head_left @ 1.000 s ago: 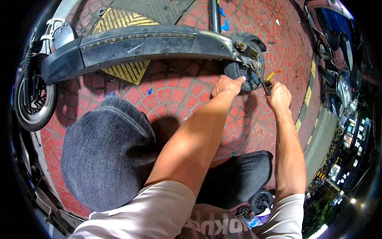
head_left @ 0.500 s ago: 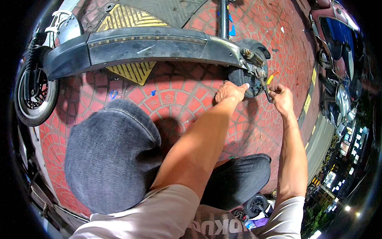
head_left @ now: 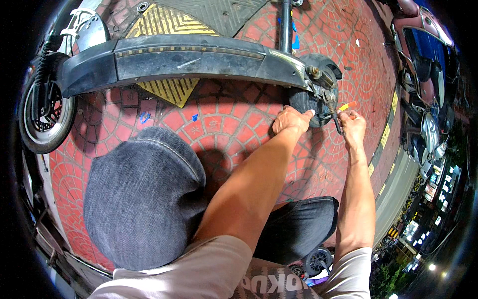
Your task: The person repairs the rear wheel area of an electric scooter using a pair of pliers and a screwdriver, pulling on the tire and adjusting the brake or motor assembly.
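An electric kick scooter with a long dark deck [head_left: 184, 64] stretches across the far part of the view. Its rear wheel [head_left: 300, 99] is at the right end, beside metal axle and brake parts [head_left: 318, 79]. My left hand [head_left: 293, 120] grips the near side of that wheel's tyre, thumb pointing right and fingers partly hidden. Just right of the wheel, my right hand [head_left: 352, 127] has its fingers pinched at a dark bent rod, seemingly a wrench [head_left: 339, 125], reaching toward the axle. A yellow-and-orange strip [head_left: 347, 105] shows above these fingers.
The scooter's front wheel [head_left: 46, 127] lies at the far left. Blue scraps [head_left: 194, 117] are on the red paving [head_left: 219, 122], and a small ring [head_left: 143, 7] lies behind the deck. Parked motorbikes [head_left: 423, 124] line the right side. My bent knee [head_left: 144, 194] is close in front.
My right hand has shifted slightly down and left, its fingers bunched closer around the bent rod. My left hand stays on the tyre. The whole view has shifted slightly.
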Action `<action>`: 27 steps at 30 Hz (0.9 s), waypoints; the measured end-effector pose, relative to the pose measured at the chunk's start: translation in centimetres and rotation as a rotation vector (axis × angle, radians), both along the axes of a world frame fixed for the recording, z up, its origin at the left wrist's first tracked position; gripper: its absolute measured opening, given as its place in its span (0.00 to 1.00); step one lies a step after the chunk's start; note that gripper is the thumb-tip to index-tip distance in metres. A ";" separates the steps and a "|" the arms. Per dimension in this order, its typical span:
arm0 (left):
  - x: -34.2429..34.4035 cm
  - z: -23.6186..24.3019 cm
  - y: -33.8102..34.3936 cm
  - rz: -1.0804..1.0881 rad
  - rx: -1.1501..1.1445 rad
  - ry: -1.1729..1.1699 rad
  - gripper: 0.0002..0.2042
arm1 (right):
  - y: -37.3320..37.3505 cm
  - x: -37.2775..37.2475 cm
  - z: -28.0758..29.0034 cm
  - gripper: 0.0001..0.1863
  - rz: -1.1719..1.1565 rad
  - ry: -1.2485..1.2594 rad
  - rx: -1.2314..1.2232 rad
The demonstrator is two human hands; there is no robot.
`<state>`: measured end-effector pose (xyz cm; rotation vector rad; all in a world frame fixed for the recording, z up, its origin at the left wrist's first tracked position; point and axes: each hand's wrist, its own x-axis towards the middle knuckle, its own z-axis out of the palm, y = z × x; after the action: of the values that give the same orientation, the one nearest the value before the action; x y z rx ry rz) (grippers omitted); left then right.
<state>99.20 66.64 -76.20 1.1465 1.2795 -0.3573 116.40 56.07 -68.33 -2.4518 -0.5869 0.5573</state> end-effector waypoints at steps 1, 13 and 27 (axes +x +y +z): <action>0.1 0.0 -0.1 0.005 -0.002 0.000 0.43 | 0.0 -0.3 -0.3 0.11 -0.019 -0.005 0.040; 0.2 0.1 -0.6 0.080 -0.005 -0.052 0.39 | -2.6 -0.4 -2.8 0.14 -0.058 0.092 0.279; -1.0 1.1 0.7 0.005 0.005 -0.051 0.39 | -0.8 -2.5 -0.3 0.20 -0.120 0.099 0.153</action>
<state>98.21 67.37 -75.09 1.1501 1.2394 -0.3195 113.89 55.28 -68.67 -2.2838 -0.4225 0.5607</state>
